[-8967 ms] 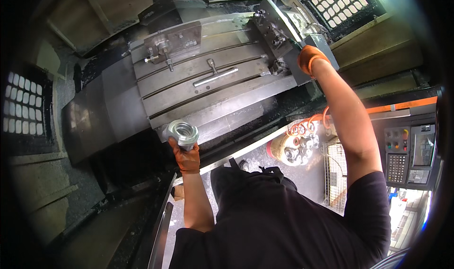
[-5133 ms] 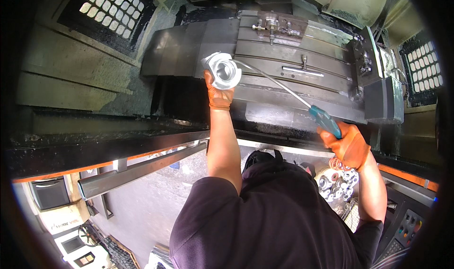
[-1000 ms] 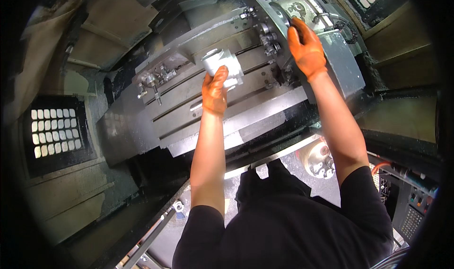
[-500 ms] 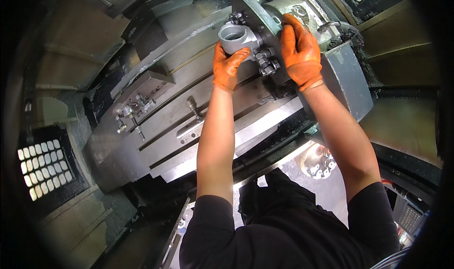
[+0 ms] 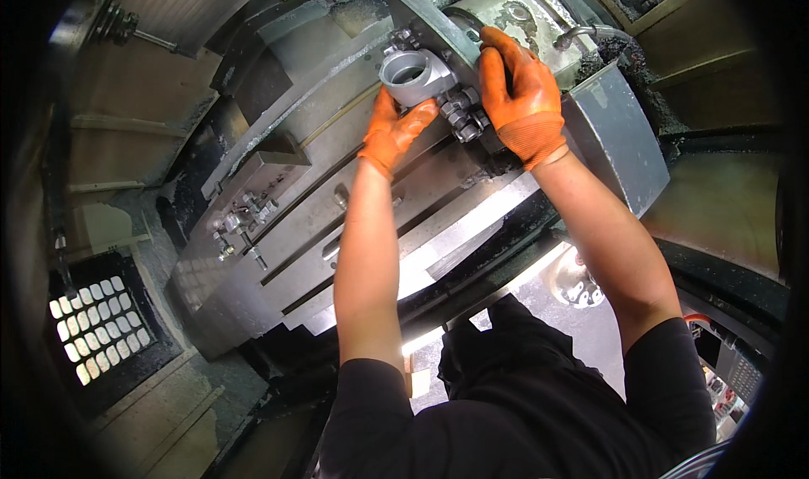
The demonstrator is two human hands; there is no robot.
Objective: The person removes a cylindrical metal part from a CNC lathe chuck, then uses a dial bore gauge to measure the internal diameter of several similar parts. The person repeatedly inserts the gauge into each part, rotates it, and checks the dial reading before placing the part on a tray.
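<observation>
A grey cast metal part with a round open collar (image 5: 409,73) sits against the front of an upright fixture plate (image 5: 434,24). My left hand (image 5: 394,133), in an orange glove, is closed around the collar's near side, thumb to the right and fingers to the left. Clamps with bolts and nuts (image 5: 463,112) stand beside the part on the plate. My right hand (image 5: 524,100), gloved in orange too, is on the plate's other side. Its fingers are stretched out with a gap between them and the thumb, tips touching around the plate's back; anything behind them is hidden.
Below lies a slotted metal machine table (image 5: 362,192) with a block and bolted clamp (image 5: 244,218) at its left. A pale round housing (image 5: 514,16) with a hose fitting (image 5: 581,34) stands behind the plate. A grey box cover (image 5: 619,133) is at right, a tool spindle (image 5: 118,24) upper left.
The view has shifted slightly. The collar now tilts more toward the left, with my left hand still on it. My right hand remains by the plate's back.
</observation>
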